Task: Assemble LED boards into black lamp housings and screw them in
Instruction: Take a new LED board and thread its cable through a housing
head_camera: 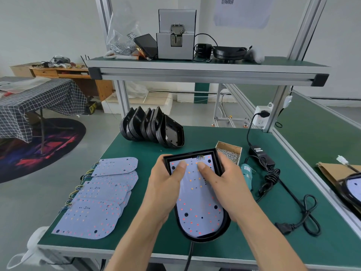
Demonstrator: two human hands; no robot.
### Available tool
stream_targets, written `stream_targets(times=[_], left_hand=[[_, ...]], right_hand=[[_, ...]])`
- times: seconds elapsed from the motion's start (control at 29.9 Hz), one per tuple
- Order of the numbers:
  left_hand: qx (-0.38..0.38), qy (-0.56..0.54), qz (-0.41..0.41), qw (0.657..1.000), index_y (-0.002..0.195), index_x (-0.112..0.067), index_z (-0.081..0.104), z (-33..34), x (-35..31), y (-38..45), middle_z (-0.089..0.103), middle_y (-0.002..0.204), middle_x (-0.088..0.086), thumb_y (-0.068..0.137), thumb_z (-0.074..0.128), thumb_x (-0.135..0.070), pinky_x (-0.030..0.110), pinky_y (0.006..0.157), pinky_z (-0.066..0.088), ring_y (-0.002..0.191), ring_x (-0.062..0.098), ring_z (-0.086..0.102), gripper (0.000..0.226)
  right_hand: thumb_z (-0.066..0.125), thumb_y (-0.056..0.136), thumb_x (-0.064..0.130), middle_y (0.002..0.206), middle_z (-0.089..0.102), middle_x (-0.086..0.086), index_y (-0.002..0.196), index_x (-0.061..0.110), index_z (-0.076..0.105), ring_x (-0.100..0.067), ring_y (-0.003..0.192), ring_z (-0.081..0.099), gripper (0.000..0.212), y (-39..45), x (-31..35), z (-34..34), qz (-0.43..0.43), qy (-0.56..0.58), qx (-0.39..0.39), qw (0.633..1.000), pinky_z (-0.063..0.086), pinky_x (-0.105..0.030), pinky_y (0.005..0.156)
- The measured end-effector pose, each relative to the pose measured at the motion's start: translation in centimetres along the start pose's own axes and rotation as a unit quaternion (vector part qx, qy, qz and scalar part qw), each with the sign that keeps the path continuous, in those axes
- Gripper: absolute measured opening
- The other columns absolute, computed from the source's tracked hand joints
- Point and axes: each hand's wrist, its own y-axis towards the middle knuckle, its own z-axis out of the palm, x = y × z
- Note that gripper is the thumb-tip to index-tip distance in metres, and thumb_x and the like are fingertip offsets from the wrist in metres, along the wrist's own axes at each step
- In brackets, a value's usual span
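A black lamp housing [224, 228] lies open side up on the green bench in front of me, with a white LED board [197, 208] lying inside it. My left hand [166, 184] grips the housing's left wall, thumb pressing on the board's upper part. My right hand [224, 182] grips the right wall, its thumb also on the board. Coloured wires [200, 157] show at the board's top edge. Several loose LED boards [97, 198] lie overlapped to the left. Several empty black housings [154, 128] stand stacked at the bench's far side.
A small cardboard box of screws [229, 152] sits just right of the housing, beside a teal electric screwdriver [246, 173] with its power adapter and coiled cable [273, 173]. A screw feeder machine [175, 36] stands on the upper shelf. Another assembled lamp [351, 190] lies at the right edge.
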Motion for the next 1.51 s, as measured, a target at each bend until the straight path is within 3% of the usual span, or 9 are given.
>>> stream_targets(times=[0.13, 0.27, 0.4, 0.5, 0.74, 0.9, 1.07, 1.27, 1.51], left_hand=[[0.008, -0.013, -0.006, 1.0, 0.105, -0.028, 0.069, 0.0, -0.2, 0.3, 0.077, 0.105, -0.008, 0.098, 0.059, -0.036, 0.044, 0.094, 0.056, 0.103, 0.016, 0.071, 0.015], [-0.059, 0.039, 0.03, 0.997, 0.083, -0.015, 0.06, 0.4, 0.4, 0.3, 0.054, 0.066, -0.01, 0.095, 0.057, -0.043, 0.036, 0.063, 0.044, 0.061, 0.009, 0.044, 0.031], [-0.052, 0.071, 0.037, 0.995, 0.085, -0.01, 0.055, 0.3, 0.8, 0.7, 0.043, 0.067, -0.013, 0.105, 0.052, -0.029, 0.027, 0.061, 0.036, 0.061, 0.007, 0.035, 0.027], [-0.049, 0.09, 0.042, 0.994, 0.075, -0.022, 0.051, 0.3, 0.8, 0.6, 0.042, 0.061, -0.018, 0.106, 0.049, -0.025, 0.013, 0.05, 0.033, 0.056, 0.004, 0.033, 0.032], [-0.081, 0.083, 0.054, 0.992, 0.075, -0.024, 0.051, 0.7, 0.7, 0.3, 0.044, 0.057, -0.02, 0.104, 0.048, -0.022, 0.012, 0.045, 0.033, 0.052, 0.004, 0.033, 0.03], [-0.076, 0.067, 0.036, 0.994, 0.089, -0.028, 0.06, 0.8, 0.6, 0.3, 0.055, 0.068, -0.021, 0.103, 0.046, -0.029, 0.017, 0.055, 0.043, 0.057, 0.001, 0.043, 0.02], [-0.048, 0.056, 0.047, 0.996, 0.091, -0.027, 0.06, 0.6, 0.2, 0.1, 0.057, 0.075, -0.017, 0.099, 0.045, -0.034, 0.034, 0.067, 0.045, 0.067, 0.007, 0.046, 0.019], [-0.058, 0.03, 0.045, 0.997, 0.092, -0.03, 0.064, 0.7, -0.1, 0.0, 0.063, 0.075, -0.017, 0.102, 0.047, -0.029, 0.032, 0.068, 0.048, 0.067, 0.006, 0.05, 0.019], [-0.026, 0.004, 0.051, 0.998, 0.115, -0.025, 0.066, 0.6, -0.4, -0.3, 0.075, 0.107, -0.012, 0.095, 0.056, -0.026, 0.048, 0.099, 0.056, 0.106, 0.015, 0.07, 0.022]], right_hand=[[0.069, 0.102, 0.023, 0.108, 0.079, 0.009, 0.114, 0.031, 0.072, -0.012, 0.101, 0.076, 0.015, 0.2, 0.0, -0.1, 0.014, 0.017, -0.021, 1.0, 0.057, -0.037, 0.088], [0.06, 0.106, 0.021, 0.101, 0.078, 0.009, 0.106, 0.033, 0.073, -0.006, 0.092, 0.071, 0.017, 0.1, -0.1, 0.2, 0.016, 0.012, -0.044, 0.999, 0.051, -0.028, 0.082], [0.053, 0.109, 0.021, 0.106, 0.077, 0.013, 0.106, 0.035, 0.072, -0.008, 0.102, 0.07, 0.024, 0.0, -0.4, 0.3, 0.022, 0.013, -0.044, 0.999, 0.051, -0.032, 0.089], [0.052, 0.108, 0.019, 0.104, 0.077, 0.013, 0.102, 0.037, 0.072, -0.005, 0.098, 0.07, 0.027, 0.0, -0.4, 0.4, 0.03, 0.027, -0.043, 0.998, 0.05, -0.031, 0.086], [0.054, 0.105, 0.027, 0.106, 0.075, 0.016, 0.109, 0.034, 0.069, -0.004, 0.101, 0.068, 0.017, 0.0, -0.4, 0.3, -0.007, -0.029, -0.03, 0.999, 0.05, -0.026, 0.087], [0.061, 0.102, 0.011, 0.106, 0.075, 0.023, 0.118, 0.032, 0.068, 0.003, 0.099, 0.07, 0.026, 0.1, -0.1, 0.0, -0.02, -0.042, -0.018, 0.999, 0.048, -0.007, 0.079], [0.059, 0.104, 0.012, 0.103, 0.076, 0.024, 0.112, 0.035, 0.069, 0.004, 0.097, 0.071, 0.026, 0.0, 0.1, 0.0, -0.009, 0.003, -0.036, 0.999, 0.049, -0.009, 0.078], [0.058, 0.106, 0.013, 0.097, 0.071, 0.035, 0.116, 0.035, 0.067, 0.011, 0.092, 0.068, 0.026, -0.1, 0.2, 0.2, -0.018, -0.008, -0.038, 0.999, 0.047, -0.004, 0.075], [0.057, 0.106, 0.011, 0.101, 0.077, 0.022, 0.118, 0.026, 0.07, 0.004, 0.092, 0.071, 0.023, -0.2, 0.7, -0.1, -0.033, -0.004, -0.051, 0.998, 0.048, -0.007, 0.076]])
